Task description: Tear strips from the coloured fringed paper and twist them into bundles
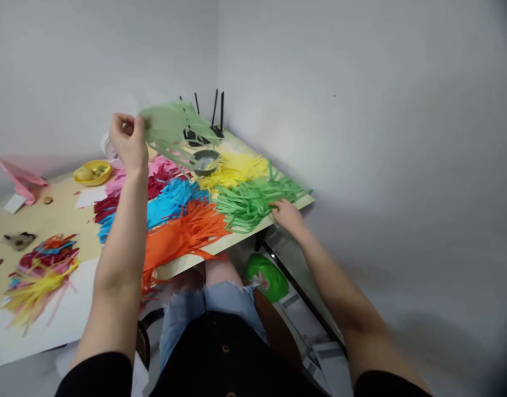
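My left hand is raised above the table, pinching a light green sheet of paper cut into strips along one side; the sheet is blurred by motion. My right hand rests on the near edge of a pile of green paper strips at the table's right corner, fingers curled into the strips. Beside that pile lie piles of orange strips, blue strips, yellow strips, pink strips and dark red strips.
A grey bowl sits among the piles. A yellow bowl stands at the back left, a pink object at the far left. Mixed strips lie on white paper. A black stand is in the corner. A green bag lies below the table.
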`<act>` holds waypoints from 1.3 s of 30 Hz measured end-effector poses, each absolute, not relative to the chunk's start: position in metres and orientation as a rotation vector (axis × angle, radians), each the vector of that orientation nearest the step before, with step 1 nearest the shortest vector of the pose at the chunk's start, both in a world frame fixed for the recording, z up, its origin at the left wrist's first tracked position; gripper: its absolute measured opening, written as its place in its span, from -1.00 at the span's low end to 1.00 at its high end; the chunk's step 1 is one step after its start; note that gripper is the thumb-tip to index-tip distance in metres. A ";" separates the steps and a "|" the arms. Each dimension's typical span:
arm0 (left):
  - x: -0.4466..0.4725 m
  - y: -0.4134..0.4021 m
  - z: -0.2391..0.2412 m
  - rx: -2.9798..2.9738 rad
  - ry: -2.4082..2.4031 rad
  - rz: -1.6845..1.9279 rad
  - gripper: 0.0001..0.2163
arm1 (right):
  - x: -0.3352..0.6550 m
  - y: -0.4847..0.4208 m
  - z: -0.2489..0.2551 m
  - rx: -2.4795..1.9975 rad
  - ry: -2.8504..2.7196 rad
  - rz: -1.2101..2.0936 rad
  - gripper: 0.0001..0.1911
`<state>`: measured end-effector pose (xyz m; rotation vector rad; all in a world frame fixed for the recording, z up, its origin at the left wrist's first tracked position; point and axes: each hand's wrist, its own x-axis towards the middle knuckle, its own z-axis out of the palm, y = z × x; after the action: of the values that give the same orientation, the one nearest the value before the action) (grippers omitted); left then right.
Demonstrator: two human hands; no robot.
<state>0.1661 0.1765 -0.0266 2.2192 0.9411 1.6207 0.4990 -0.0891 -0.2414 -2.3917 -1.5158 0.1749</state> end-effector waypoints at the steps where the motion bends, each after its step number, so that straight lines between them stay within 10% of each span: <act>1: 0.147 0.162 -0.020 2.200 1.016 1.692 -0.80 | 0.499 -0.091 -0.233 -2.388 -1.503 0.170 -0.61; 12: 0.066 -0.006 -0.032 2.619 1.133 0.915 -0.88 | 0.296 -0.054 -0.061 -1.055 -2.044 -0.148 -0.50; 25: 0.041 0.017 -0.033 2.313 1.033 0.795 -0.83 | 0.265 -0.015 0.000 -1.185 -2.355 0.137 -0.89; 39: 0.006 0.004 -0.035 1.901 0.760 0.924 -0.72 | 0.285 -0.029 -0.038 -0.861 -1.898 0.654 -0.73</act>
<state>0.0064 0.0041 -0.0348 1.9010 0.7600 0.9237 0.2852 -0.0287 -0.0385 -0.8607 -1.8981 0.6542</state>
